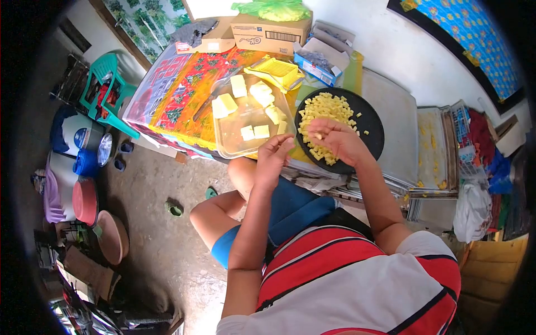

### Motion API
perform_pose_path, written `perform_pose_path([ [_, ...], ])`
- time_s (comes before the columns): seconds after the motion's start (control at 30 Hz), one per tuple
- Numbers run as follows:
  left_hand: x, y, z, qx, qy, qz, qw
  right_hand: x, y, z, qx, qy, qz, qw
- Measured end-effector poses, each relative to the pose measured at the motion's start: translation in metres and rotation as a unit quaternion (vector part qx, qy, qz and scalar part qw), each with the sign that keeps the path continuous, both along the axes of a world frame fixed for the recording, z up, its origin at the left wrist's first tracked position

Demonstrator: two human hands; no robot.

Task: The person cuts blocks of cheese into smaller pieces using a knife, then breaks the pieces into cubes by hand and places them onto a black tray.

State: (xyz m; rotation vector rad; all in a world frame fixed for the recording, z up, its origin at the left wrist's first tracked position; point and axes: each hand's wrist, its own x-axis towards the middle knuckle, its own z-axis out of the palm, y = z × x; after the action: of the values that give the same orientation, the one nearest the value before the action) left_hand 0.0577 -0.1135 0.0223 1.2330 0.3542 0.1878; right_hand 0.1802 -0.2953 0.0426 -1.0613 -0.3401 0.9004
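Note:
My left hand (273,155) hovers at the near edge of a clear plastic tray (226,139) that holds several pale yellow blocks (240,85); its fingers are curled, and whether they pinch a small piece is unclear. My right hand (334,139) is over a round black pan (373,125) heaped with small yellow cut pieces (324,107). Its fingers are bent and a few pieces show at the fingertips. A yellow slotted cutter (277,71) lies just behind the tray.
The tray rests on a table with a bright patterned cloth (184,84). Cardboard boxes (271,30) stand at the back, stacked metal baking sheets (432,151) to the right. A green plastic chair (106,84), buckets and basins (84,201) crowd the floor at left.

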Motion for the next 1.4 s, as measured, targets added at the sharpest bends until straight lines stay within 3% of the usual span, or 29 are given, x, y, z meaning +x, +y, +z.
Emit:
perform_pose_path([
  [0.17,-0.005,-0.01,0.012,0.139,-0.125,0.078,0.979,-0.024,0.034,0.018,0.034,0.05,0.034,0.998],
  [0.23,-0.01,-0.005,0.016,0.258,-0.149,0.088,0.951,-0.026,0.045,0.013,0.023,0.005,0.016,1.0],
  [0.33,-0.014,0.0,0.017,0.264,-0.135,0.133,0.946,-0.03,0.059,0.014,0.0,-0.108,-0.019,0.994],
  [0.43,-0.019,0.006,0.014,0.08,-0.079,0.123,0.986,-0.039,0.07,0.016,0.005,-0.186,-0.052,0.981],
  [0.53,-0.022,0.008,0.022,0.007,-0.073,0.118,0.99,-0.044,0.075,0.014,0.018,-0.224,-0.065,0.972],
  [0.8,-0.019,0.009,0.014,0.016,-0.14,0.139,0.98,-0.053,0.077,0.022,0.021,-0.222,-0.066,0.973],
  [0.97,-0.023,0.011,0.017,0.009,-0.142,0.115,0.983,-0.05,0.076,0.019,0.026,-0.177,-0.056,0.982],
  [1.13,-0.025,0.012,0.023,-0.029,-0.13,0.099,0.986,-0.053,0.076,0.024,0.067,-0.042,-0.057,0.995],
  [1.23,-0.026,0.009,0.028,-0.008,-0.096,0.129,0.987,-0.054,0.075,0.028,0.087,-0.021,-0.051,0.995],
  [1.4,-0.021,0.002,0.02,0.014,-0.146,0.171,0.974,-0.055,0.075,0.023,0.091,-0.005,-0.054,0.994],
])
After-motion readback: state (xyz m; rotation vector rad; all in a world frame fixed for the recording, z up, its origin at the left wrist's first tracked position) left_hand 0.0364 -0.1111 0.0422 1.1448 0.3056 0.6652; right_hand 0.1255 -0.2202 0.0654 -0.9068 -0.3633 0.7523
